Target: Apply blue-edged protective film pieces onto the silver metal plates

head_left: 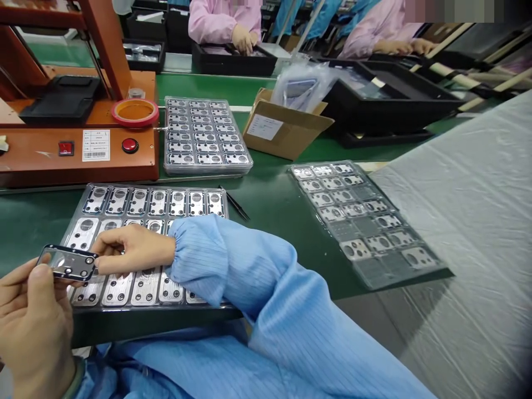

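Between my two hands is a small clear panel with a black border and round holes (70,262), tilted over the near left part of a tray. My left hand (39,316) grips its left end between thumb and fingers. At its right end, the thumb and fingertips of my right hand (133,247) pinch the edge. Below lies the clear plastic tray (225,206), filled with rows of silvery plates with round holes (118,289). My right forearm hides part of it. Black tweezers (236,204) lie just right of the tray.
An orange machine (137,158) with a tape roll (135,112) stands back left. Beside it sit stacked trays of plates (203,133) and a cardboard box (270,133). A partly filled tray (369,221) lies right, near grey sheeting (469,221). Co-workers' hands (244,40) work across the bench.
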Motion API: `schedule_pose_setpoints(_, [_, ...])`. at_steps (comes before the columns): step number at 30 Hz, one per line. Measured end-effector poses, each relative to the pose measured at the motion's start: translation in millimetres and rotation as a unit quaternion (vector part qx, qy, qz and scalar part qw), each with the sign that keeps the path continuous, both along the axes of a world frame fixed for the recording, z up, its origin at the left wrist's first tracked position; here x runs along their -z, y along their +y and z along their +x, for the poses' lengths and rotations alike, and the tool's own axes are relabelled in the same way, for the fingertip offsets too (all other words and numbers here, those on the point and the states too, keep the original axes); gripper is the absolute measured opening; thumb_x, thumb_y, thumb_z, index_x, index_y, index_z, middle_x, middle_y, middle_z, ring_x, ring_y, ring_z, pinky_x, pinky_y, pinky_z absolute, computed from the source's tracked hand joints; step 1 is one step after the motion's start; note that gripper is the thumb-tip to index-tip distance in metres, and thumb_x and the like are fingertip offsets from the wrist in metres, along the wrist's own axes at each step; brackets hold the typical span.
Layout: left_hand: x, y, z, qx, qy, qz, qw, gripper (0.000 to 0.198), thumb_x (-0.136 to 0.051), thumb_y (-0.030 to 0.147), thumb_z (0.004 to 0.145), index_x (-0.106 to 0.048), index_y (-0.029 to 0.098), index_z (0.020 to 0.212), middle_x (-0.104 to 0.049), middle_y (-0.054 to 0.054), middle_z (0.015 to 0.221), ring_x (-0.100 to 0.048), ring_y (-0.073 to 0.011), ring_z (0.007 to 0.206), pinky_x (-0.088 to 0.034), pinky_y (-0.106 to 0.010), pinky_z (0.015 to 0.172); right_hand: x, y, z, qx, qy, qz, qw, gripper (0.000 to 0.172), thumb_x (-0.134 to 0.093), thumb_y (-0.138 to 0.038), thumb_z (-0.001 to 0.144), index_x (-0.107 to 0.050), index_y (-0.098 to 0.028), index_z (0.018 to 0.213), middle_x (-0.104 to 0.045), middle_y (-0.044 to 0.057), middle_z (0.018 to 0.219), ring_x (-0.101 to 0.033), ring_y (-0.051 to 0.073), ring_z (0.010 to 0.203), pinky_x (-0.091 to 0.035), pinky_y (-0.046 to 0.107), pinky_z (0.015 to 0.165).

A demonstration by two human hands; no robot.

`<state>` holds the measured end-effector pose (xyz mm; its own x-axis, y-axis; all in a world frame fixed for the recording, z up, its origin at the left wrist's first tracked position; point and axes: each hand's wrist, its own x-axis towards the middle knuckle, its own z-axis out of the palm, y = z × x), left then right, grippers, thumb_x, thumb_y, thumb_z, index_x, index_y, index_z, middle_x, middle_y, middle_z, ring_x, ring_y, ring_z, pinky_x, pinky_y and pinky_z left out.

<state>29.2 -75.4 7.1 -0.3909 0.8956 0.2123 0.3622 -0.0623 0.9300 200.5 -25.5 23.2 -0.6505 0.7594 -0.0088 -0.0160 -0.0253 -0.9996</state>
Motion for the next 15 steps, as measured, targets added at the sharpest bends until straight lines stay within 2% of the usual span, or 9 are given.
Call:
schedule_pose_setpoints(2, [-7.6,-0.4,7.7,-0.048,-0.068,0.007,0.996,0.030,-0.069,0.036,0.076,-0.068,0.026,0.104,-0.070,-0.004,0.108,-0.067,-0.0297,0.100,-0.053,-0.053,0.093,-0.2,0.3,0.8,-0.001,-0.008,-0.001,1.000,0.013,-0.062,-0.024,0.077,-0.054,-0.019,0.085,-0.057,-0.004,0.075,-0.059,0.009,0.063,-0.050,0.022,0.063])
schedule_pose_setpoints(6, [-11.1,1.2,12.2,-0.055,-0.079,0.020,0.995,0.028,-0.071,0.034,0.075,-0.070,0.026,0.102,-0.072,-0.002,0.104,-0.069,-0.0257,0.091,-0.055,-0.051,0.090,2.1,0.7,0.4,0.006,-0.018,-0.002,1.000,0.017,-0.064,-0.025,0.075,-0.055,-0.019,0.088,-0.058,-0.003,0.077,-0.058,0.009,0.066,-0.050,0.022,0.063])
schedule_pose_setpoints(10, [-4.5,4.3,7.1,-0.066,-0.084,0.023,0.994,0.026,-0.073,0.032,0.072,-0.071,0.028,0.097,-0.073,0.000,0.099,-0.069,-0.0215,0.074,-0.058,-0.051,0.084,5.6,1.5,-0.5,0.003,-0.024,0.005,1.000,0.017,-0.062,-0.029,0.076,-0.054,-0.019,0.087,-0.059,-0.003,0.075,-0.060,0.010,0.065,-0.049,0.023,0.061])
schedule_pose_setpoints(13, [6.3,7.3,-1.6,-0.065,-0.074,0.032,0.995,0.025,-0.072,0.032,0.073,-0.070,0.028,0.098,-0.073,0.001,0.097,-0.066,-0.0186,0.068,-0.059,-0.046,0.078,8.8,3.2,-0.1,-0.002,-0.023,-0.001,1.000,0.019,-0.064,-0.030,0.074,-0.053,-0.019,0.086,-0.058,-0.005,0.072,-0.061,0.010,0.062,-0.048,0.022,0.058])
schedule_pose_setpoints(15, [13.5,10.1,-8.8,-0.020,-0.018,0.042,0.999,0.030,-0.066,0.033,0.080,-0.066,0.027,0.110,-0.070,-0.001,0.102,-0.065,-0.0163,0.069,-0.059,-0.039,0.074,11.1,4.3,-0.3,-0.004,-0.020,0.000,1.000,0.016,-0.063,-0.026,0.074,-0.054,-0.019,0.085,-0.057,-0.005,0.070,-0.060,0.009,0.059,-0.047,0.021,0.056])
